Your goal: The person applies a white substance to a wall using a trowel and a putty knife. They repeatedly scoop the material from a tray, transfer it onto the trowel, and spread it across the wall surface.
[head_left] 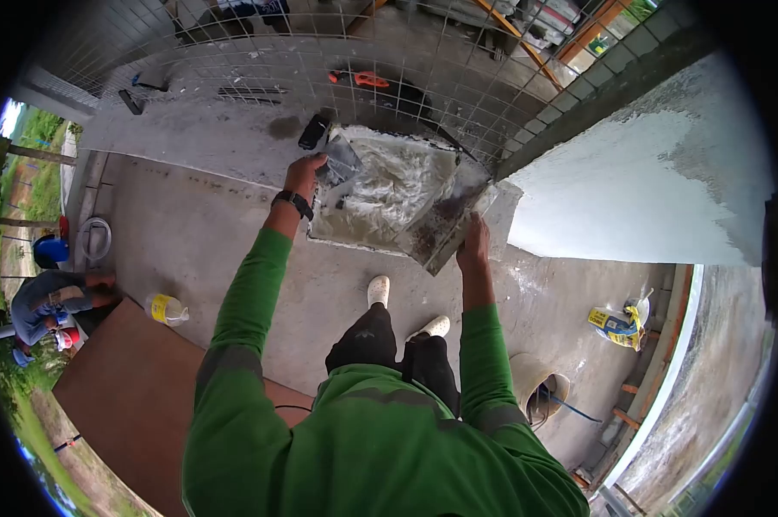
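Observation:
My left hand [304, 177], with a dark watch on its wrist, is closed around a flat-bladed trowel [343, 160]. The blade lies over the left side of a shallow tray [351, 234] that holds wet, whitish-grey plaster [398, 177]. My right hand [473, 245] grips the edge of a flat, stained mortar board [441, 226]. The board is over the tray's near right corner. How the fingers wrap the trowel handle is partly hidden.
Wire mesh [458, 52] stands behind the tray. An orange-handled saw [370, 79] lies near it. A half-plastered wall [630, 172] rises at the right. A plastic bag [617, 324] and a round pipe [540, 383] are nearby. A person [49, 306] crouches at the left.

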A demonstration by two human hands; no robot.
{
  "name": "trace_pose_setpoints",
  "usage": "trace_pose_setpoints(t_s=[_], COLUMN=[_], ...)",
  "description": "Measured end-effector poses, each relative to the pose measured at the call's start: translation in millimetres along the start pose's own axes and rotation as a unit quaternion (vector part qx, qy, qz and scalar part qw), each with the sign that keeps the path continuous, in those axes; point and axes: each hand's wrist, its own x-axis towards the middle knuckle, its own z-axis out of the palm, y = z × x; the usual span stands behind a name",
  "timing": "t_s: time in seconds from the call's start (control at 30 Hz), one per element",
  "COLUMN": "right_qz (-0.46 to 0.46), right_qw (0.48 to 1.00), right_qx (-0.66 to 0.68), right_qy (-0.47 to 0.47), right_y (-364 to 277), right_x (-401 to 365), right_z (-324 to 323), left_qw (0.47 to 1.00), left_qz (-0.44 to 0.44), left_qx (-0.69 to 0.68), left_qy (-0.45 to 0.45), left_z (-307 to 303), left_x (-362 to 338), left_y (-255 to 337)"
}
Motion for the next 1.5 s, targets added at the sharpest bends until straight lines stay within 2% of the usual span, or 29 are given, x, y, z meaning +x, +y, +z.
trace_pose_setpoints(t_s=[0.07,0.1,0.13,0.17,0.2,0.23,0.27,0.3,0.33,0.37,0.4,0.43,0.57,0.7,0.73,0.77,0.83,0.87,0.93,1.0,1.03,1.1,1.13,1.23,1.3,1.37,1.4,1.5], right_qz=[0.01,0.269,0.495,0.499,0.494,0.485,0.579,0.576,0.572,0.565,0.55,0.535,0.57,0.571,0.57,0.56,0.547,0.556,0.569,0.55,0.551,0.56,0.56,0.559,0.561,0.571,0.585,0.587], right_qw=[1.0,0.947,0.802,0.801,0.797,0.794,0.694,0.71,0.724,0.738,0.753,0.767,0.763,0.765,0.763,0.764,0.762,0.762,0.757,0.787,0.786,0.768,0.769,0.78,0.756,0.748,0.737,0.738], right_qx=[-0.002,0.172,0.331,0.329,0.347,0.366,0.423,0.393,0.379,0.366,0.355,0.343,0.283,0.279,0.288,0.301,0.324,0.316,0.309,0.279,0.28,0.309,0.307,0.28,0.327,0.328,0.326,0.314], right_qy=[-0.011,-0.031,-0.041,-0.036,-0.004,0.032,0.068,0.102,0.068,0.033,0.061,0.088,0.111,0.106,0.102,0.111,0.12,0.105,0.09,0.02,0.016,0.018,0.021,0.026,0.08,0.085,0.095,0.106], right_y=[6.9,5.8,5.5,-5.8,-28.8,-43.3,-46.1,-66.0,-53.7,-39.2,-41.5,-45.7,-57.1,-59.3,-57.9,-57.3,-52.4,-49.7,-43.3,-31.0,-32.9,-37.8,-40.5,-55.8,-77.3,-90.1,-98.9,-113.8], right_x=[-2.5,-1.7,1.2,7.8,19.7,33.9,42.1,58.2,36.5,16.8,13.2,9.3,-7.3,-25.9,-28.6,-31.3,-32.2,-33.9,-46.2,-58.2,-60.9,-52.9,-52.4,-49.0,-34.9,-26.8,-26.9,-23.3], right_z=[11.9,17.5,21.9,12.7,-10.8,-31.0,-52.5,-76.6,-97.4,-120.2,-133.5,-148.0,-192.0,-218.1,-220.8,-222.7,-224.0,-226.6,-233.4,-229.2,-227.1,-221.5,-218.0,-199.9,-187.9,-173.4,-168.7,-144.3], left_qw=[1.0,0.999,0.998,0.998,0.941,0.777,0.701,0.699,0.811,0.899,0.887,0.897,0.879,0.854,0.859,0.858,0.781,0.757,0.735,0.681,0.683,0.626,0.6,0.582,0.603,0.58,0.6,0.594], left_qz=[-0.017,-0.024,-0.025,-0.026,0.233,0.474,0.508,0.511,0.428,0.331,0.314,0.292,0.279,0.309,0.219,0.218,0.325,0.371,0.368,0.369,0.365,0.344,0.367,0.417,0.424,0.446,0.454,0.443], left_qx=[0.002,0.018,0.031,0.035,0.24,0.414,0.493,0.493,0.394,0.284,0.338,0.329,0.385,0.415,0.459,0.463,0.533,0.536,0.563,0.619,0.619,0.679,0.688,0.669,0.644,0.646,0.622,0.621], left_qy=[0.006,0.024,0.043,0.038,0.043,0.04,0.09,0.077,0.06,0.044,0.014,-0.032,-0.029,-0.05,-0.058,-0.049,-0.016,-0.052,-0.083,-0.13,-0.129,-0.168,-0.18,-0.198,-0.205,-0.217,-0.218,-0.258], left_z=[-3.8,-4.6,-4.9,-16.9,-38.2,-44.1,-37.4,-25.2,-12.6,1.3,19.0,32.4,66.8,50.6,43.2,40.0,33.9,32.6,37.5,51.7,54.9,59.3,57.4,53.3,47.8,42.4,39.5,42.0], left_x=[19.2,22.7,29.3,45.8,64.8,77.6,44.7,19.6,-5.5,-31.5,-61.3,-66.0,-50.7,-31.1,-15.4,-23.3,-36.3,-41.1,-53.2,-76.7,-82.5,-82.0,-74.5,-68.2,-70.2,-66.5,-61.7,-49.5], left_y=[-2.2,-1.9,4.9,1.6,-15.6,-22.6,-3.1,4.8,6.1,9.1,16.4,7.8,-34.4,-31.3,-32.8,-30.0,-19.7,-17.4,-21.1,-17.5,-22.4,-26.6,-34.6,-42.2,-32.6,-30.0,-28.7,-30.0])
